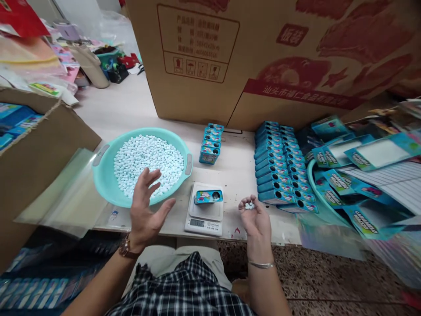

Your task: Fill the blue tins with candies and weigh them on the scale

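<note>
My left hand (146, 208) hovers over the near right rim of a turquoise basin (101, 184), fingers spread and nothing in them. Small white candies (148, 160) fill the basin. Palm up, my right hand (255, 219) cups a few white candies (249, 205) near the table's front edge. Between my hands stands a white digital kitchen scale (205, 214). On its plate rests a small blue candy box (208, 197) with a dark round hole on top.
A short row of blue boxes (211, 145) stands behind the scale. Two longer rows of boxes (272, 171) are at right, beside a turquoise tub (312, 169) of flat cartons. A big cardboard carton (204, 96) blocks the back; an open carton (66, 127) stands left.
</note>
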Available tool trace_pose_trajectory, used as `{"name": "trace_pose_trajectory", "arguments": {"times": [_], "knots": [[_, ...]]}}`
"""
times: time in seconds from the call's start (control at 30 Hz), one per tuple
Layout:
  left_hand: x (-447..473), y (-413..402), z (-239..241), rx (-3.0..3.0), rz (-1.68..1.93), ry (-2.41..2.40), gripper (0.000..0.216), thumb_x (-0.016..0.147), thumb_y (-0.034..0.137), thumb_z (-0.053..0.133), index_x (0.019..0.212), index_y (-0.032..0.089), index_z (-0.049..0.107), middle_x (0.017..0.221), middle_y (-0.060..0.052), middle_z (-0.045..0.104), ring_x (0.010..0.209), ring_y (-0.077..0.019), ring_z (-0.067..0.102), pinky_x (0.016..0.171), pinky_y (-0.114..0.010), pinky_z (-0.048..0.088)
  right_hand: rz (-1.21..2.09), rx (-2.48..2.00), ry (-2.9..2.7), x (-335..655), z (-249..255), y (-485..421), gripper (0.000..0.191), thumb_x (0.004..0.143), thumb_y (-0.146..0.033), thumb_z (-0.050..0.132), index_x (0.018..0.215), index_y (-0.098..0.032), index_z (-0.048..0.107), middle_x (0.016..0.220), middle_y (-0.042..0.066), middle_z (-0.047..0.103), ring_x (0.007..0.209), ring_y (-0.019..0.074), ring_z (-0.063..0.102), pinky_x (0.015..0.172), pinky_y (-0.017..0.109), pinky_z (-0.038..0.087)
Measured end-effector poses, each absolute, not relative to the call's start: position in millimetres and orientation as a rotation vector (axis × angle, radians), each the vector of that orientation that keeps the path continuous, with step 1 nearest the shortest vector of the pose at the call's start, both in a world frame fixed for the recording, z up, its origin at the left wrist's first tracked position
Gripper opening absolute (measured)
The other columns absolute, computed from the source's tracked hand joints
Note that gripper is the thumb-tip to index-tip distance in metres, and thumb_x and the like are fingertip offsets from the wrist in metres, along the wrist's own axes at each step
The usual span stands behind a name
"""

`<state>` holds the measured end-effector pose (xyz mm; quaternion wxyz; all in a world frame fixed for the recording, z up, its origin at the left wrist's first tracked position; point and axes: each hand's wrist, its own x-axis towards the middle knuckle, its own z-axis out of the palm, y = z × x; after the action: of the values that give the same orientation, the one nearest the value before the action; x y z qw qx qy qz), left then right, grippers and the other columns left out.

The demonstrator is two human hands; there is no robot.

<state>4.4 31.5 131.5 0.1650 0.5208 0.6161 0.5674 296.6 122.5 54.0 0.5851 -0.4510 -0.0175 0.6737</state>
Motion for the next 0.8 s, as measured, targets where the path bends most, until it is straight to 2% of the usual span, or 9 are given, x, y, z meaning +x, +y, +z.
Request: {"name": "trace_pose_trajectory", "arguments": {"times": [0.27, 0.67, 0.73, 0.8], "knots": [[15, 8, 101, 1.495, 1.307, 1.596, 0.073, 0.081, 0.031, 0.072, 0.146, 0.028, 0.038, 0.141, -0.012, 0.052, 0.131, -0.0302, 0.051, 0.104, -0.049, 0.050, 1.619, -1.016, -0.019, 285, 59, 132, 0.014, 0.074, -0.015, 0.072, 0.083, -0.018, 0.062, 0.074, -0.002, 0.061, 0.071, 0.0098, 0.062, 0.067, 0.024, 0.056], [35, 36, 72, 1.531, 1.083, 1.513, 0.079, 0.079, 0.033, 0.073, 0.147, 0.024, 0.033, 0.149, -0.014, 0.043, 0.137, -0.0300, 0.043, 0.110, -0.051, 0.042, 1.585, -1.043, -0.004, 282, 63, 132, 0.012, 0.075, -0.016, 0.071, 0.082, -0.018, 0.062, 0.073, -0.003, 0.061, 0.069, 0.0091, 0.062, 0.066, 0.023, 0.057], [43, 46, 63, 1.532, 1.045, 1.527, 0.072, 0.081, 0.031, 0.071, 0.143, 0.021, 0.037, 0.144, -0.015, 0.049, 0.132, -0.0291, 0.048, 0.110, -0.050, 0.042, 1.598, -1.053, 0.011, 277, 64, 131, 0.011, 0.076, -0.016, 0.070, 0.082, -0.018, 0.062, 0.073, -0.002, 0.061, 0.069, 0.0094, 0.062, 0.066, 0.023, 0.057], [54, 55, 59, 1.523, 1.053, 1.509, 0.055, 0.084, 0.028, 0.066, 0.134, 0.018, 0.046, 0.130, -0.013, 0.060, 0.119, -0.0262, 0.058, 0.103, -0.047, 0.047, 1.626, -1.056, 0.013, 269, 68, 129, 0.010, 0.076, -0.017, 0.070, 0.082, -0.018, 0.062, 0.073, -0.002, 0.061, 0.070, 0.0098, 0.063, 0.068, 0.024, 0.058]]}}
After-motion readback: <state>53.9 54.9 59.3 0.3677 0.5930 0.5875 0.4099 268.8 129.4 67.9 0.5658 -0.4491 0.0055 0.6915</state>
